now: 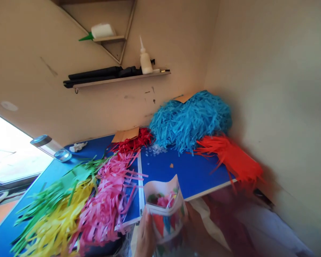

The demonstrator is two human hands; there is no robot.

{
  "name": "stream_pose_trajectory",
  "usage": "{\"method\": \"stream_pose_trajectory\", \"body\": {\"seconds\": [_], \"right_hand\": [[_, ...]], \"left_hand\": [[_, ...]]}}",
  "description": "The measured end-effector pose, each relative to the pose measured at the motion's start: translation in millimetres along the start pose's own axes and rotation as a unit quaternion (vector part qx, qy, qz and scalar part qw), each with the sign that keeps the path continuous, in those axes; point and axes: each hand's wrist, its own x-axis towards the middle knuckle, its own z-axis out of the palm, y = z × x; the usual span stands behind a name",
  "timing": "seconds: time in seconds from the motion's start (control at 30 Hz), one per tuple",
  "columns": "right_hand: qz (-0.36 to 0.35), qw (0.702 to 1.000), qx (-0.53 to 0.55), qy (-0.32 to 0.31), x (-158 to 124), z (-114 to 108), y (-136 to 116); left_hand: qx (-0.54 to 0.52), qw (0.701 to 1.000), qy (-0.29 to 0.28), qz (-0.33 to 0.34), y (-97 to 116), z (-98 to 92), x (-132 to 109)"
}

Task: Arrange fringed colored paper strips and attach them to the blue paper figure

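Observation:
A white printed packet [168,228] with red and blue shapes on its front is held upright at the bottom centre. Its top gapes, and pink and green paper strips [164,201] show inside. My left hand [146,230] grips the packet's left side. Along the other side, my right hand [190,222] holds it too, though its fingers are partly hidden and blurred. Left of the packet lie pink fringed paper [107,200], yellow fringed paper [61,217] and green fringed paper [46,194].
Blue fringed paper [189,119] is heaped on the blue table [182,175] by the wall, near orange-red fringe [232,160] and dark red fringe [133,141]. A clear bottle [52,147] lies tilted at the left. A wall shelf [117,81] carries a glue bottle [146,63].

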Motion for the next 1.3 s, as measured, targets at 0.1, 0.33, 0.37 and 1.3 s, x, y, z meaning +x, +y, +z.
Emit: {"method": "stream_pose_trajectory", "body": {"seconds": [0.1,0.33,0.37,1.3], "right_hand": [[-0.053,0.997,-0.050,0.014,11,-9,-20],[-0.061,0.996,-0.060,-0.009,40,-5,-52],[-0.060,0.995,-0.074,-0.003,41,-4,-50],[-0.149,0.983,-0.066,-0.084,77,-32,-55]], "left_hand": [[-0.066,0.996,0.052,-0.026,21,5.9,-1],[-0.104,0.983,0.149,-0.004,49,16.3,-10],[-0.110,0.981,0.162,-0.003,49,16.4,-11],[-0.104,0.975,0.033,0.195,36,-34.8,30]]}}
